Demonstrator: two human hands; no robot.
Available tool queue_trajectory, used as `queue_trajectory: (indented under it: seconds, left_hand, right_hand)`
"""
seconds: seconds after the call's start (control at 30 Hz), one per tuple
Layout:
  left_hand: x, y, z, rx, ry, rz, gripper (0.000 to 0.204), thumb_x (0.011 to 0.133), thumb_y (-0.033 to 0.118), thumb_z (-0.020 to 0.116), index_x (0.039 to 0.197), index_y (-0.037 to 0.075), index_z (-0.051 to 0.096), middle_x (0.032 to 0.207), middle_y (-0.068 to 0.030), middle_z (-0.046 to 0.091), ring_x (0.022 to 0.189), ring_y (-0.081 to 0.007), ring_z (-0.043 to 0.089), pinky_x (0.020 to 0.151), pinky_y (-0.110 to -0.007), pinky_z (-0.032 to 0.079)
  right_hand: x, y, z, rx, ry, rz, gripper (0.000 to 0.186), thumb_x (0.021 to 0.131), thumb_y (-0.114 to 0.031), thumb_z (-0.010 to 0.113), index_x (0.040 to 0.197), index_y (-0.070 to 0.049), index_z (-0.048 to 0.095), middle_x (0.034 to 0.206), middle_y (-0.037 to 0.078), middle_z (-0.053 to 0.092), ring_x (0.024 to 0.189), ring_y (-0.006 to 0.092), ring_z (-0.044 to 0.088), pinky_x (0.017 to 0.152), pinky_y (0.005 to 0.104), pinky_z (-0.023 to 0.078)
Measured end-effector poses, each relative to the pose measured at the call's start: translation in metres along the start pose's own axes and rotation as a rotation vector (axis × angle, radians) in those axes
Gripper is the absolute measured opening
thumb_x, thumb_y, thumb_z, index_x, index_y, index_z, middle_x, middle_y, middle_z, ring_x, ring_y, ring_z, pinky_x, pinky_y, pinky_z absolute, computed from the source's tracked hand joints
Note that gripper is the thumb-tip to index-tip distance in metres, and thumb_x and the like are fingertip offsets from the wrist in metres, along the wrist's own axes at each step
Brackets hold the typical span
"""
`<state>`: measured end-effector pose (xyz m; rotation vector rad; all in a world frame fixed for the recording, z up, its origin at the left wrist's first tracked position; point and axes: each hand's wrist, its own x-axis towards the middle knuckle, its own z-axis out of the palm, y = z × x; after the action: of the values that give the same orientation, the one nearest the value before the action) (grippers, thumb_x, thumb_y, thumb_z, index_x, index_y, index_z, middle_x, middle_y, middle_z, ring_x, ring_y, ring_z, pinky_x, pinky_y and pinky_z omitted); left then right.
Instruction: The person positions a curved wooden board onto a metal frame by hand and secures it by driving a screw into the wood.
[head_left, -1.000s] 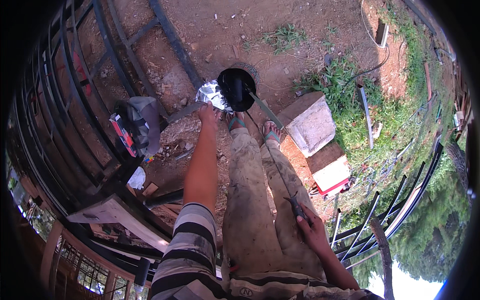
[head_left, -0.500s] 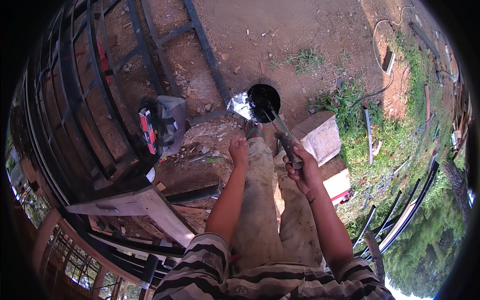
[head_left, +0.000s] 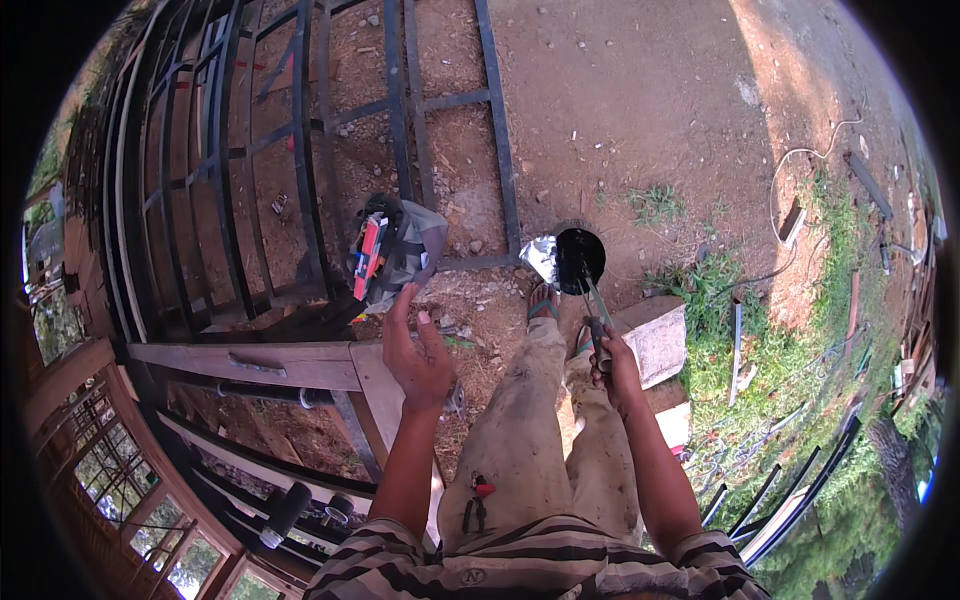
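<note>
My left hand (head_left: 418, 355) is open, fingers stretched toward a grey-and-black bag (head_left: 420, 238) with a red box-like item (head_left: 370, 245) on it. My right hand (head_left: 615, 365) grips the dark, tube-like handle of a tool (head_left: 602, 340), held over a black paint can (head_left: 582, 250) at my feet. A pale, flat strip (head_left: 596, 300) runs from the can toward that hand; I cannot make out whether it is part of the tool. Crumpled silver foil (head_left: 540, 258) lies against the can's left rim. Pliers (head_left: 475, 510) show at the top of my trousers.
Dark metal frames (head_left: 395, 130) fill the upper left, above a wooden beam (head_left: 245, 362). A concrete block (head_left: 655, 335) stands right of my feet. Cables (head_left: 785, 190), metal bars (head_left: 735, 350), grass and a tree trunk (head_left: 890, 460) are on the right.
My left hand has left the foil at the can and moved left toward the bag, fingers opening. My right hand has raised the handle from beside my thigh toward the can. The view has swung left.
</note>
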<state>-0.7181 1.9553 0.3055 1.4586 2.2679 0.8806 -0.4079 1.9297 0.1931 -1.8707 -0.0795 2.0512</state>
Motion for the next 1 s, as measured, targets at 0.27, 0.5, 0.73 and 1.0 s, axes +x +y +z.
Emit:
queue_trajectory:
  seconds: [0.27, 0.5, 0.73, 1.0]
  left_hand:
    - [0.011, -0.058, -0.027, 0.539, -0.151, 0.081, 0.051, 0.098, 0.038, 0.051, 0.133, 0.002, 0.055, 0.112, -0.0154, 0.068, 0.108, -0.0300, 0.062, 0.101, -0.046, 0.040]
    - [-0.005, -0.056, -0.041, 0.559, -0.314, -0.093, 0.043, 0.096, 0.038, 0.049, 0.119, 0.004, 0.060, 0.101, -0.0148, 0.072, 0.101, -0.0288, 0.065, 0.094, -0.045, 0.041]
    - [-0.008, -0.074, -0.033, 0.537, -0.212, -0.033, 0.036, 0.092, 0.033, 0.049, 0.105, 0.004, 0.065, 0.092, -0.0152, 0.073, 0.091, -0.0293, 0.068, 0.090, -0.046, 0.042]
    - [0.004, -0.043, -0.039, 0.530, -0.281, -0.079, 0.034, 0.088, 0.035, 0.050, 0.099, 0.009, 0.070, 0.092, -0.0147, 0.073, 0.094, -0.0290, 0.067, 0.091, -0.046, 0.042]
  right_hand:
    - [0.013, 0.044, 0.054, -0.314, -0.426, -0.135, 0.068, 0.104, -0.052, 0.043, 0.160, -0.028, 0.013, 0.138, 0.018, 0.051, 0.092, 0.0291, 0.072, 0.066, 0.0407, 0.062]
    - [0.013, 0.082, 0.061, -0.675, -0.526, -0.263, 0.079, 0.103, -0.039, 0.053, 0.161, -0.024, 0.002, 0.132, 0.025, 0.058, 0.093, 0.0297, 0.071, 0.066, 0.0403, 0.061]
    - [-0.079, 0.036, 0.048, -0.786, -0.156, -0.374, 0.063, 0.098, -0.038, 0.055, 0.153, -0.019, 0.031, 0.118, 0.021, 0.068, 0.094, 0.0307, 0.071, 0.072, 0.0418, 0.059]
    - [-0.135, -0.011, 0.022, -0.689, 0.027, -0.494, 0.053, 0.097, -0.040, 0.054, 0.143, -0.016, 0.042, 0.116, 0.021, 0.069, 0.095, 0.0326, 0.070, 0.075, 0.0435, 0.058]
